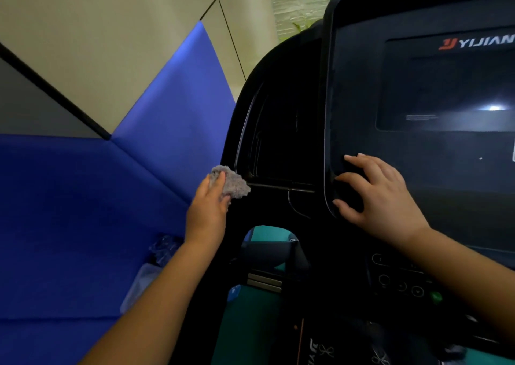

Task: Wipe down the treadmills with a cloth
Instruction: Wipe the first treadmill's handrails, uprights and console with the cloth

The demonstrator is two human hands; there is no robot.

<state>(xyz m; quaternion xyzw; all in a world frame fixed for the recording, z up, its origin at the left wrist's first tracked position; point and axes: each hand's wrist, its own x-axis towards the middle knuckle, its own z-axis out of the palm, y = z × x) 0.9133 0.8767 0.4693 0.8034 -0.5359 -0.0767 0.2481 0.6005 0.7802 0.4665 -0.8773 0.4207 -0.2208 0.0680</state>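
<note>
A black treadmill console (278, 141) fills the right half of the view, with a dark screen panel (446, 86) on its right part. My left hand (207, 208) grips a crumpled grey cloth (232, 182) and holds it against the console's left edge, beside a recessed side pocket. My right hand (381, 197) rests with spread fingers on the lower left corner of the screen panel's frame, holding nothing.
Blue and beige padded wall panels (111, 183) stand close on the left. Round control buttons (401, 284) sit below the screen, with a green one (436, 296) to their right. Clear plastic items (156, 261) lie low by the wall. Teal floor (245, 331) shows beneath the console.
</note>
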